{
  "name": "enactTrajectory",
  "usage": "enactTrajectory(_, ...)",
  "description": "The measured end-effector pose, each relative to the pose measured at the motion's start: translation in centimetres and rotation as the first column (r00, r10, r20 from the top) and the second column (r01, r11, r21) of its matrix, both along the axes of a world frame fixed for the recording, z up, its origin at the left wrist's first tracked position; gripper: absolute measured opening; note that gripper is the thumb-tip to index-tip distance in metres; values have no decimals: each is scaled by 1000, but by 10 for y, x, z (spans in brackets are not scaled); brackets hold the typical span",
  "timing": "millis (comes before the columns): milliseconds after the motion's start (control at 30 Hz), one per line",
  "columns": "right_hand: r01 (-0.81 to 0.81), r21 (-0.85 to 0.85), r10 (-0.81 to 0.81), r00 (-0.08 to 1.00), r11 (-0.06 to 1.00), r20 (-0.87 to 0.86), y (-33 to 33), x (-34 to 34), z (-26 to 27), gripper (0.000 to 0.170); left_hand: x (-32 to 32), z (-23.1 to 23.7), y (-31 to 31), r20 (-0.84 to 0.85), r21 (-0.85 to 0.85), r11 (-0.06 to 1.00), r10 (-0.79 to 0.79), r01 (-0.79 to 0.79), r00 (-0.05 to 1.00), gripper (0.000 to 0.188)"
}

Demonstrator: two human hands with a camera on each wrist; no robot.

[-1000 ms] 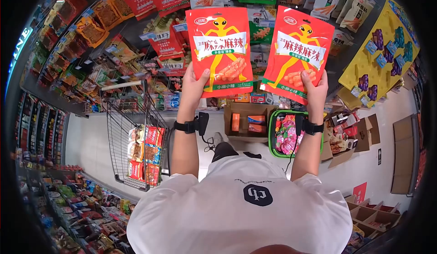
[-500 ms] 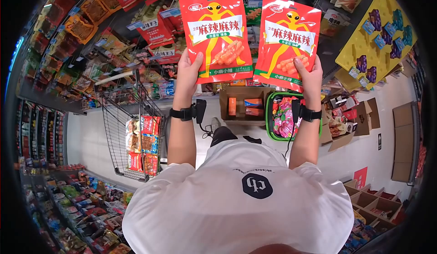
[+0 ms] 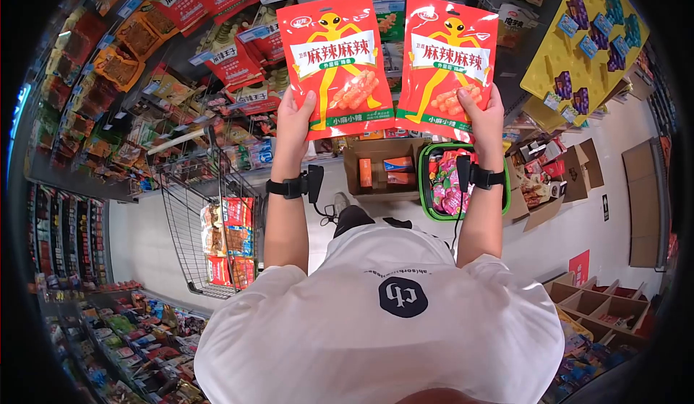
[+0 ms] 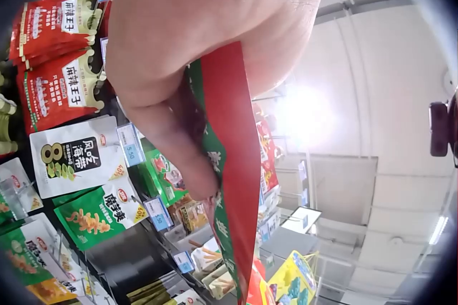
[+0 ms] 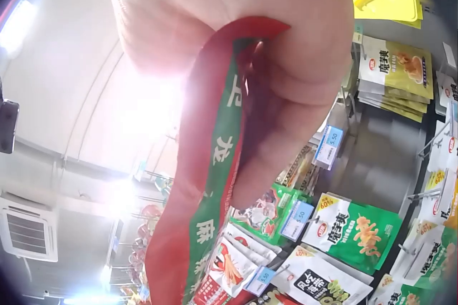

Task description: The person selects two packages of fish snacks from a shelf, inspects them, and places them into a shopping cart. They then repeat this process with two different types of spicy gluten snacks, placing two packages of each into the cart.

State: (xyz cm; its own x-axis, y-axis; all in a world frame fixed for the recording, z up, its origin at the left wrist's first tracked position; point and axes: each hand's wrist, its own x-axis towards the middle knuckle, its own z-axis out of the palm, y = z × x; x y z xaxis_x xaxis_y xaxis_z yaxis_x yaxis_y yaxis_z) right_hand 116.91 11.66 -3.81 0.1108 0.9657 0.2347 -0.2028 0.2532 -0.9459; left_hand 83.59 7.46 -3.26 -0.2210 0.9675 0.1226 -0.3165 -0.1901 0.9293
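Two matching red snack bags with a yellow cartoon figure and a green lower band are held upright side by side in the head view. My left hand [image 3: 293, 129] pinches the left snack bag [image 3: 336, 67] at its lower left corner, thumb on the front. At the lower right corner of the right snack bag [image 3: 447, 64], my right hand [image 3: 486, 123] grips with its thumb across the front. The left wrist view shows the fingers [image 4: 168, 133] behind the bag's edge. In the right wrist view the bag's bottom edge [image 5: 207, 148] lies between thumb and fingers.
A shopping cart [image 3: 206, 216] with several snack packs stands at the left. Below the bags are a cardboard box [image 3: 354, 176] and a green-rimmed basket [image 3: 504, 205]. Hanging snack shelves rise ahead, with a yellow display board [image 3: 549, 49] at the right.
Both bags and hands have shifted left and slightly up in the head view. The two bags have come closer together, and the right one leans less. Both hands keep their hold.
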Motion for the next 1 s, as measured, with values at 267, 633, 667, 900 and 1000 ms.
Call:
enactTrajectory(267,-4,-8,5,1000,1000,21,-10,-22,4,45,17,-5,-5,123,35,991,-134,131,983,37)
enactTrajectory(633,-216,59,216,976,975,-2,-24,-83,6,63,43,-18,13,-232,41,999,22,-13,972,31)
enactTrajectory(667,-213,79,212,977,974,22,-18,-83,-3,61,39,-22,13,-236,53,999,10,2,972,37)
enactTrajectory(900,-321,59,325,942,945,-85,-16,-79,-18,62,22,-17,0,112,-219,844,-477,489,872,56)
enactTrajectory(1000,-286,79,287,958,955,-7,-8,-82,-29,63,45,-24,2,24,-174,898,-406,403,914,51)
